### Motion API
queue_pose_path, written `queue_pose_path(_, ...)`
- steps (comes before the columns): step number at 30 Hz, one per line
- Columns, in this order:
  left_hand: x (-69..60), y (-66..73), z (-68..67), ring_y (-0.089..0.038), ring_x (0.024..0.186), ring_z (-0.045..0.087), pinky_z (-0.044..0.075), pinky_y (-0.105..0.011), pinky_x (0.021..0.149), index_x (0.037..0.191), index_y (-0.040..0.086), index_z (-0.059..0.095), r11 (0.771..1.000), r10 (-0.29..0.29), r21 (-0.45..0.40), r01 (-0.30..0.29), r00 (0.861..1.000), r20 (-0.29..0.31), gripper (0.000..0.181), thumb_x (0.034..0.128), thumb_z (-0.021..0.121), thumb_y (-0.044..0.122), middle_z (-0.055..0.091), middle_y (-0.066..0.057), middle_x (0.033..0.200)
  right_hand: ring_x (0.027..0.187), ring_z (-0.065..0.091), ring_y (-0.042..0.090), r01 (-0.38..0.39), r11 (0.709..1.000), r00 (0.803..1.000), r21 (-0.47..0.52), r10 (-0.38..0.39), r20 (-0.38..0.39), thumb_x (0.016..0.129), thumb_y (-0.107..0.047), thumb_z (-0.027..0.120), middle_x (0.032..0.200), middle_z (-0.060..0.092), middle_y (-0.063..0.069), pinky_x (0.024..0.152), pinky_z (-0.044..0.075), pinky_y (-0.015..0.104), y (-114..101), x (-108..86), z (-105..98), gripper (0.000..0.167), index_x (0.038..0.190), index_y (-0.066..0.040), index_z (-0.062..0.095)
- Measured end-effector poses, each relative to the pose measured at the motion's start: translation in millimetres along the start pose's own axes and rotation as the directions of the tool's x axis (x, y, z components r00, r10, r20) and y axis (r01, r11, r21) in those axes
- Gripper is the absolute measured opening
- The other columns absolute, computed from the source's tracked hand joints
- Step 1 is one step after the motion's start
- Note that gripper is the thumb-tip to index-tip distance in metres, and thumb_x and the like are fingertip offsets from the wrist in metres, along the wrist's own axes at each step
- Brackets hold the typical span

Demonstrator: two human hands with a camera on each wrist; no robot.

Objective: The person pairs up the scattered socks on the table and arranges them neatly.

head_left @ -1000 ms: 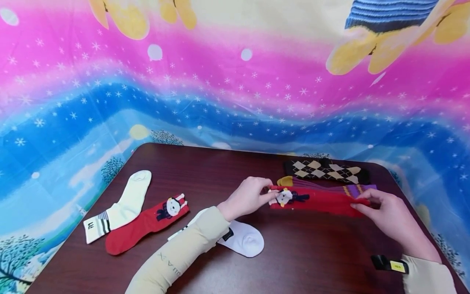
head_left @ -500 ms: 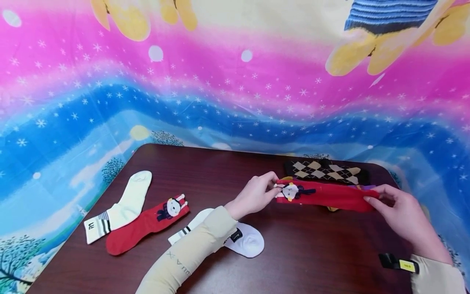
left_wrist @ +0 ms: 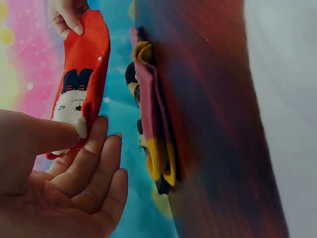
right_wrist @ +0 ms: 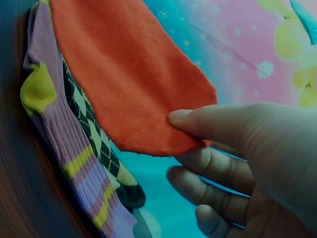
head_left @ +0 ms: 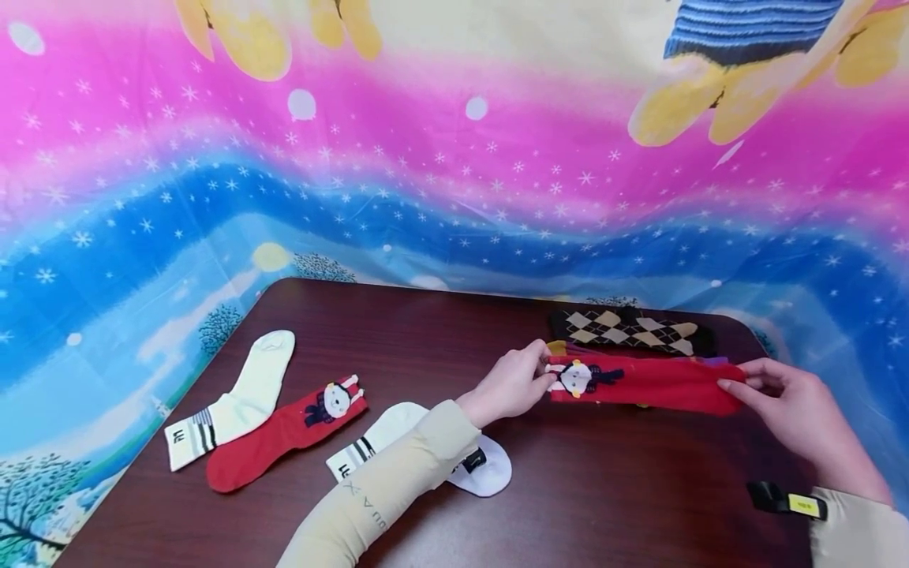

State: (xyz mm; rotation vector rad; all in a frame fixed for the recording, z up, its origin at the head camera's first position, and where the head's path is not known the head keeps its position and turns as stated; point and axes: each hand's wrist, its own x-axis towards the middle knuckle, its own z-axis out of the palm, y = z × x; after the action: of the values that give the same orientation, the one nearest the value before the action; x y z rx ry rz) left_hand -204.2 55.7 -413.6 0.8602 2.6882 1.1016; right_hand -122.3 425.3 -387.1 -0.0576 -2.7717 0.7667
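Observation:
A red sock [head_left: 653, 384] with a white animal face on it is stretched between my two hands, above the right part of the table. My left hand [head_left: 507, 384] pinches its cuff end beside the face, thumb on top. At the toe end, my right hand [head_left: 798, 402] pinches the red fabric between thumb and fingers. Behind and below it lie purple socks with yellow parts [left_wrist: 151, 99], mostly hidden in the head view. A matching red sock [head_left: 284, 438] lies on the left of the table, its toe end against a white striped sock [head_left: 245, 394].
Black argyle socks [head_left: 625, 330] lie near the back right edge of the dark wooden table [head_left: 398, 331]. Another white sock [head_left: 394, 426] lies partly under my left forearm, its toe showing on the other side. A printed cloth [head_left: 426, 158] hangs behind the table.
Both hands have moved to the right with the red sock held between them, and it now covers more of the purple socks. The socks on the table have not moved.

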Motion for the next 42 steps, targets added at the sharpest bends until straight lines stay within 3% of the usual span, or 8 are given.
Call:
queue_pose_path(5,1.7,5.3,10.1,-0.008,0.067,0.055,0.046,-0.02,0.06,0.122,0.01,0.055,0.998,-0.016,0.053,0.013,0.998,0.06,0.026,0.101,0.067,0.02,0.058,0.003,0.084,0.065,0.051,0.01,-0.024,0.999,0.999,-0.027,0.025,0.037,0.095,-0.032,0.075,0.081,0.071,0.006,0.054,0.037,0.029,10,-0.8,-2,0.032,0.103,-0.001,0.069)
queue_pose_path(10,2.8,10.6,21.7,-0.007,0.068,0.056,0.045,-0.02,0.059,0.124,0.013,0.055,0.992,-0.053,0.119,0.038,0.991,0.121,0.028,0.101,0.066,0.023,0.059,0.004,0.084,0.066,0.053,0.008,-0.036,0.999,0.995,-0.007,0.037,0.095,0.097,-0.029,0.073,0.082,0.073,0.009,0.055,0.037,0.03,20,-1.7,0,0.028,0.101,-0.003,0.063)
queue_pose_path(16,3.2,14.3,33.8,-0.007,0.072,0.056,0.045,-0.019,0.064,0.12,0.014,0.055,0.981,-0.041,0.194,0.006,0.983,0.178,0.025,0.1002,0.067,0.023,0.06,0.004,0.086,0.067,0.058,0.004,-0.038,0.999,0.985,-0.008,0.039,0.166,0.097,-0.023,0.073,0.082,0.074,0.009,0.057,0.043,0.028,36,-1.5,2,0.025,0.101,-0.001,0.062)
queue_pose_path(22,0.5,19.9,44.3,-0.007,0.073,0.056,0.045,-0.021,0.066,0.115,0.016,0.058,0.958,-0.048,0.287,-0.016,0.975,0.217,0.022,0.0978,0.07,0.024,0.059,0.006,0.083,0.071,0.065,0.01,-0.073,0.997,0.949,-0.009,0.072,0.308,0.096,-0.02,0.073,0.086,0.074,0.011,0.063,0.048,0.026,47,-2.1,2,0.026,0.103,0.003,0.064)
queue_pose_path(26,-1.4,23.6,49.0,-0.007,0.074,0.057,0.046,-0.022,0.067,0.117,0.017,0.06,0.947,-0.058,0.322,-0.02,0.972,0.23,0.024,0.0965,0.071,0.025,0.06,0.006,0.083,0.074,0.067,0.017,-0.12,0.992,0.924,-0.023,0.12,0.364,0.096,-0.025,0.073,0.087,0.074,0.011,0.064,0.049,0.029,51,-1.0,3,0.032,0.103,0.005,0.065)
queue_pose_path(32,-3.1,26.9,52.9,-0.006,0.081,0.06,0.048,-0.021,0.073,0.121,0.02,0.061,0.939,-0.05,0.344,-0.033,0.972,0.23,0.032,0.0935,0.075,0.026,0.066,0.006,0.094,0.072,0.062,0.017,-0.155,0.987,0.907,-0.03,0.154,0.391,0.095,-0.027,0.074,0.083,0.072,0.006,0.063,0.045,0.03,58,-1.8,10,0.032,0.1,0.004,0.065)
queue_pose_path(38,-3.5,26.7,58.5,-0.005,0.081,0.06,0.049,-0.02,0.075,0.121,0.021,0.061,0.926,-0.044,0.375,-0.043,0.974,0.221,0.04,0.0882,0.081,0.03,0.066,0.008,0.093,0.072,0.059,0.018,-0.148,0.988,0.907,-0.045,0.154,0.393,0.094,-0.028,0.076,0.083,0.07,0.004,0.063,0.045,0.031,63,-2.0,15,0.033,0.098,0.003,0.064)
queue_pose_path(42,-3.9,26.5,60.6,-0.004,0.092,0.062,0.049,-0.019,0.081,0.126,0.02,0.057,0.924,-0.021,0.378,-0.058,0.979,0.202,0.048,0.0869,0.083,0.03,0.067,0.007,0.108,0.072,0.058,0.018,-0.128,0.99,0.919,-0.066,0.143,0.366,0.093,-0.026,0.077,0.083,0.07,0.003,0.062,0.043,0.031,62,-2.4,16,0.031,0.097,0.001,0.063)
